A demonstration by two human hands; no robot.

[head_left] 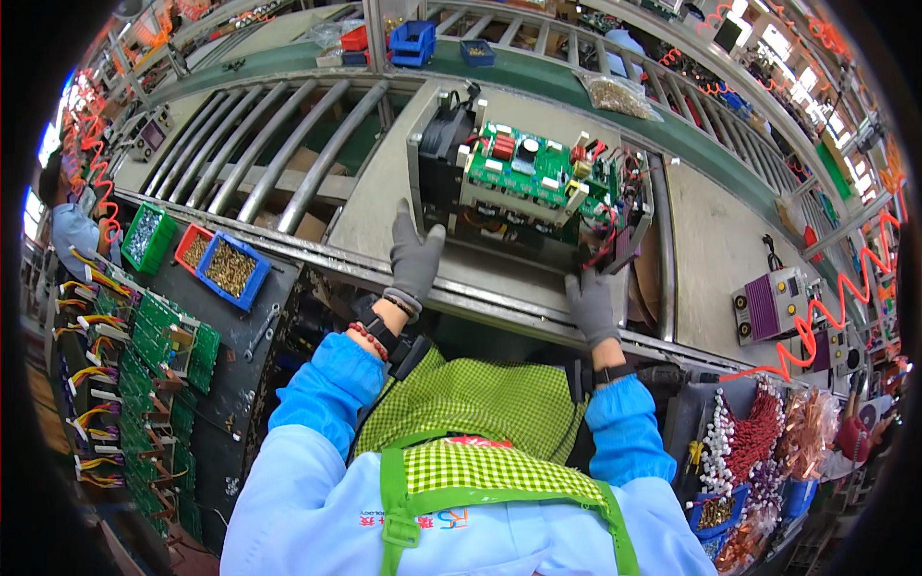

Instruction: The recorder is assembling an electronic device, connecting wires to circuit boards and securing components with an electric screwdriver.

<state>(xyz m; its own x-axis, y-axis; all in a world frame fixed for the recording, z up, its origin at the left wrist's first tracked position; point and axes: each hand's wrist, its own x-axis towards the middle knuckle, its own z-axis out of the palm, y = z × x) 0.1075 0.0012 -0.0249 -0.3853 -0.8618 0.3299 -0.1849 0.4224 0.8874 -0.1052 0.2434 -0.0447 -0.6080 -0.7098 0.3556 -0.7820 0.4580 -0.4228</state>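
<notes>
An open electronic unit point(530, 175) sits in front of me on a flat plate point(509, 272) over the roller conveyor. It has a green circuit board point(538, 168), a black fan point(446, 144) at its left end and loose wires at its right end. My left hand point(415, 257), in a grey glove, lies near the unit's lower left corner, fingers stretched and thumb apart. By the lower right corner is my gloved right hand point(592, 305), its fingers extended at the plate's front edge. Neither hand visibly grips anything; whether the right fingertips touch the unit is unclear.
At left, green point(149, 236), red point(193, 247) and blue point(231, 271) bins hold small hardware, beside a wrench point(261, 332) and green circuit boards point(158, 365). A purple-sided unit point(771, 305), a coiled orange hose point(845, 288) and wire bundles point(754, 432) are at right. Another person point(77, 216) is far left.
</notes>
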